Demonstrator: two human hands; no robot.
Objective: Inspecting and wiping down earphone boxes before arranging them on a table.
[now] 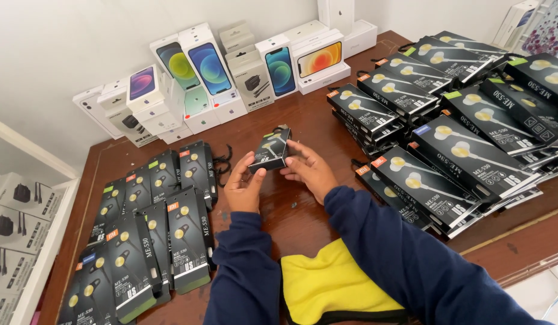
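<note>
Holding a small black earphone box (270, 148) between them, both hands hover above the middle of a brown wooden table (291, 114). The left hand (243, 183) curls partly closed, with its thumb and fingertips gripping the lower left end of the box. The right hand (309, 170) is likewise half closed, its fingers pressed against the right side of the box, which tilts up off the tabletop. Dark blue sleeves (375, 241) cover both arms, and a yellow cloth (327, 283) lies at the near edge between them. To the left, a spread of matching black boxes (152, 229) lies flat in overlapping rows. To the right, a larger heap of black boxes (459, 114) is piled in slanted stacks. Along the wall behind stand white phone boxes (207, 72) and charger boxes (252, 78).
</note>
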